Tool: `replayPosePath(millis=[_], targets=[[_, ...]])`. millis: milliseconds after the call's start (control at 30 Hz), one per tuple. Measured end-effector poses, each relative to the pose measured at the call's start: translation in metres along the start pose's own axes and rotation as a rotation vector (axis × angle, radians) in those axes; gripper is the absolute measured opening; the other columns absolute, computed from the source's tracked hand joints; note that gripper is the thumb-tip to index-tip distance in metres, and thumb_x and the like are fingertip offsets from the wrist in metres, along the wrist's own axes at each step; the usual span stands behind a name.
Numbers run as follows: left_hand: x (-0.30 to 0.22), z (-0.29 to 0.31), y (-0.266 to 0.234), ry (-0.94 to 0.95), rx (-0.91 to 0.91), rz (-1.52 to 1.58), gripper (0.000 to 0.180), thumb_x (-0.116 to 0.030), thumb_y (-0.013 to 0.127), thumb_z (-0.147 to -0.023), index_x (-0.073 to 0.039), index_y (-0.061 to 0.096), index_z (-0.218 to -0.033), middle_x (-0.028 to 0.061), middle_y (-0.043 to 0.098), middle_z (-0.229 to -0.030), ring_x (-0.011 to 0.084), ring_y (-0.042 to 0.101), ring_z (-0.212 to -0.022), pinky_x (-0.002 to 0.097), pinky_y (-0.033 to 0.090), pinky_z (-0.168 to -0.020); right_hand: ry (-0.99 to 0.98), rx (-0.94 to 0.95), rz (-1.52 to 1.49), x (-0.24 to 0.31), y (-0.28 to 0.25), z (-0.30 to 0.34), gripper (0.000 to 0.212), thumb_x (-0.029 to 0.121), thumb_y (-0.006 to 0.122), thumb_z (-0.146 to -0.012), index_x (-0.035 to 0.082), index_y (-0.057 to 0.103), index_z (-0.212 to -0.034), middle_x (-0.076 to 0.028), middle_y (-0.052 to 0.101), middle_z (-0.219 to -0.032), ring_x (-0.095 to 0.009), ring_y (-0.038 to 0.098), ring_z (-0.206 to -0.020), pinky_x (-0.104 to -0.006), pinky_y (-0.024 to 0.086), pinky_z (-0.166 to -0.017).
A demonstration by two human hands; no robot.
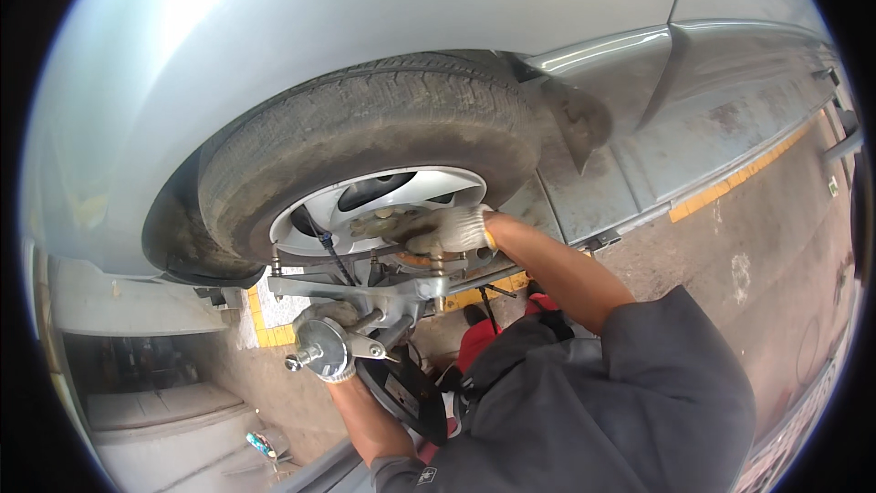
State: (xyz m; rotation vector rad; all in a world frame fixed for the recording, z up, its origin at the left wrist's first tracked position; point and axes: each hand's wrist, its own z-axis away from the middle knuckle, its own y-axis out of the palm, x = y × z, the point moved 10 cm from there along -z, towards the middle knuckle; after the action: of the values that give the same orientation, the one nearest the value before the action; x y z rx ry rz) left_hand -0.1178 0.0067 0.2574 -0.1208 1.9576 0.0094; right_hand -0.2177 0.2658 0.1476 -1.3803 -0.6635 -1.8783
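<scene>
A metal wheel clamp [392,297], with bars, round knobs and upright pins, is held across the face of the car wheel's silver rim [315,196]. My left hand [330,315], in a soiled white knit glove, is closed round the clamp's lower left end, beside a round metal disc [325,347] that hides part of it. My right hand [452,232], gloved too, reaches over the clamp's top at the right side of the rim. Its fingers are smeared and dark against the wheel, so their grip is unclear. A dark cable [336,260] hangs between rim and clamp.
The worn tire [374,123] sits in the silver car's wheel arch, under the bodywork [383,9]. A grey lift platform [602,196] with yellow edging runs right. A floor opening [146,365] lies lower left. Another person's red clothing [479,342] shows beyond my torso.
</scene>
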Motion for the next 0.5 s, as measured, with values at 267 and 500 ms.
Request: replayPosePath(millis=[267, 500], targets=[[-0.074, 0.008, 0.018, 0.16, -0.084, -0.199, 0.025, -0.024, 0.09, -0.082, -0.005, 0.073, -0.08, 0.0119, 0.079, -0.079, 0.0275, 0.076, -0.076, 0.0431, 0.063, -0.076, -0.218, -0.155, -0.068, 0.07, 0.062, -0.079, 0.058, 0.048, 0.063, -0.114, 0.002, 0.069, -0.149, -0.013, 0.078, -0.13, -0.024, 0.073, -0.12, -0.04, 0.057, -0.107], [-0.043, 0.008, -0.001, 0.12, -0.007, -0.002, 0.025, -0.017, 0.081, -0.094, 0.0, 0.066, -0.104, 0.0186, 0.077, -0.088, 0.0323, 0.075, -0.08, 0.0486, 0.064, -0.083, -0.145, 0.02, -0.898, 0.081, 0.099, -0.126, 0.035, 0.034, 0.059, -0.12, 0.005, 0.076, -0.131, -0.001, 0.069, -0.103, -0.014, 0.064, -0.091, -0.0322, 0.056, -0.084]])
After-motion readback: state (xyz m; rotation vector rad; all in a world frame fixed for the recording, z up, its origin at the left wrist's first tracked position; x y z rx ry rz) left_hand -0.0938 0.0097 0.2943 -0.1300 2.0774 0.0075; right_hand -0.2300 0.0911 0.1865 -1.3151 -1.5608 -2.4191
